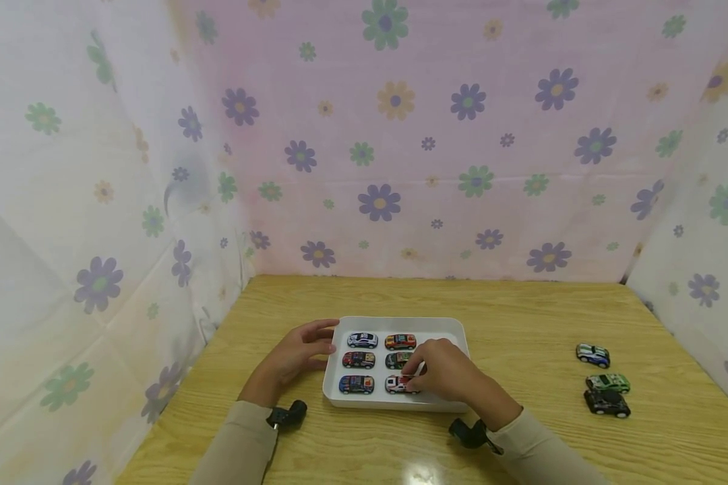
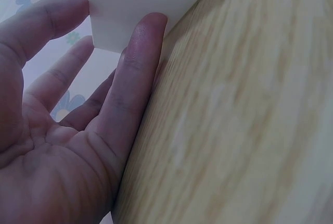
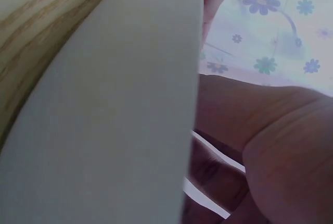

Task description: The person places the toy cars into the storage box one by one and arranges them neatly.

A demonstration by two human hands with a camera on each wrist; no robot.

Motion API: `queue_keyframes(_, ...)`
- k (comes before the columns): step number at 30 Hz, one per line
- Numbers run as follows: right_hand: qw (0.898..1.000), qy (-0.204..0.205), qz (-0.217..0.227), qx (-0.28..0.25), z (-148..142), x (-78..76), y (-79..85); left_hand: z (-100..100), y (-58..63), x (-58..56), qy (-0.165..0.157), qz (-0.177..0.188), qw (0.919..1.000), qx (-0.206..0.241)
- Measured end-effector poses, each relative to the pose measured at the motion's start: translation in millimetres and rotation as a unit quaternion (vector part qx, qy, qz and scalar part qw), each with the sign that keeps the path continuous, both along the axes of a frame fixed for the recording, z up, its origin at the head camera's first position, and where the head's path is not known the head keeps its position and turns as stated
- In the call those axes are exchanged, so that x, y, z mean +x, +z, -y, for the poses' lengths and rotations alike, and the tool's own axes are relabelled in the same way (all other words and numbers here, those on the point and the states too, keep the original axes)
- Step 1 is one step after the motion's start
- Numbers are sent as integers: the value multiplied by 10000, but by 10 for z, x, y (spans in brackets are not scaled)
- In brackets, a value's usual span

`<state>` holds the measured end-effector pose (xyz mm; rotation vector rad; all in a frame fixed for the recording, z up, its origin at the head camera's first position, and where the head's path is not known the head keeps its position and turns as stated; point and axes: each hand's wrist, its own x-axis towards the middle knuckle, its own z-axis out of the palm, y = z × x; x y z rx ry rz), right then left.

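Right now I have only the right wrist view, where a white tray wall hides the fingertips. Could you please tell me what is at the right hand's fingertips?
Observer: In the head view, the right hand pinches a white and red toy car in the near row of the tray.
Operator: Thank you. And what does the left hand touch?
Observer: Its fingers touch the tray's left side.
Operator: Are there also cars outside the tray?
Observer: Yes, three are on the table to its right: a blue and white car, a green car and a black car.
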<state>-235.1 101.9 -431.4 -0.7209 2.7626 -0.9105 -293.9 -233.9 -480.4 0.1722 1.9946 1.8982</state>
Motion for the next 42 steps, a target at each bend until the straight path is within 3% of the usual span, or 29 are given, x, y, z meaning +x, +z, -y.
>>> queue_keyframes(18, 9995, 79, -267, -135, -239, -36, 225, -27, -1, -10, 55, 33, 10000, 30)
queue_keyframes(42, 9936, -810, -757, 211, -1375, -14, 468, -4, -10, -2, 146, 68, 9999, -25)
